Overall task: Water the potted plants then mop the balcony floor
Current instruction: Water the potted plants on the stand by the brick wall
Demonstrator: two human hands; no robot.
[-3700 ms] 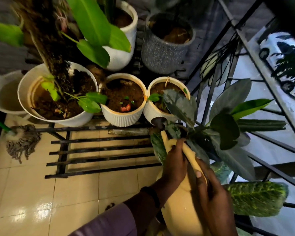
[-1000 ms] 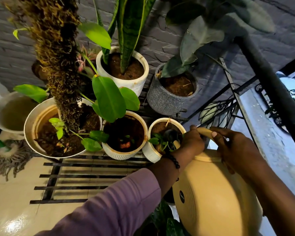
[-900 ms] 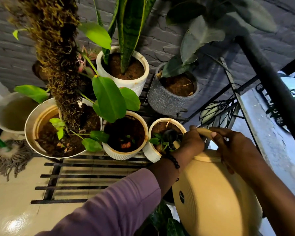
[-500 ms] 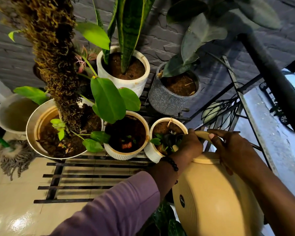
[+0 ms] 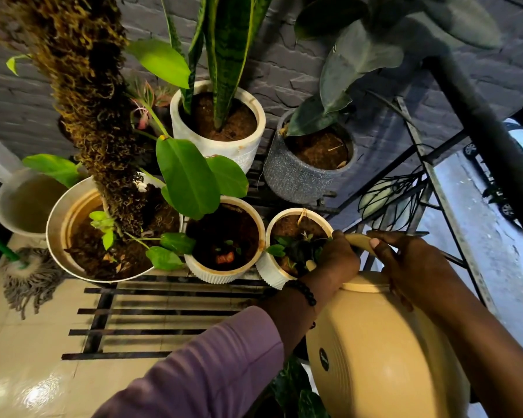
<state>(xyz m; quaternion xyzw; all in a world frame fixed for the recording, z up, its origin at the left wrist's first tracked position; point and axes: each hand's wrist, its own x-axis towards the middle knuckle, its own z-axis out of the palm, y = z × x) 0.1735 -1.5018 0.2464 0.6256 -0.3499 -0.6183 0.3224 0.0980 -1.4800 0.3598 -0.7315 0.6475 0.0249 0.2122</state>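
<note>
Both your hands are gripping the tan watering can [image 5: 375, 351]; left hand [image 5: 335, 260] is curling round its spout, right hand [image 5: 411, 267] its handle. Spout is dipping over the small ribbed white pot [image 5: 269, 270]; mop [image 5: 27, 279] is lying on the tiled floor [image 5: 27, 372].

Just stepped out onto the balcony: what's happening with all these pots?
A person is watering the plants. Both hands hold a tan watering can: the left hand near the spout, the right hand on the handle, tipping it over a small white pot. A mop lies on the floor, unused.
</note>
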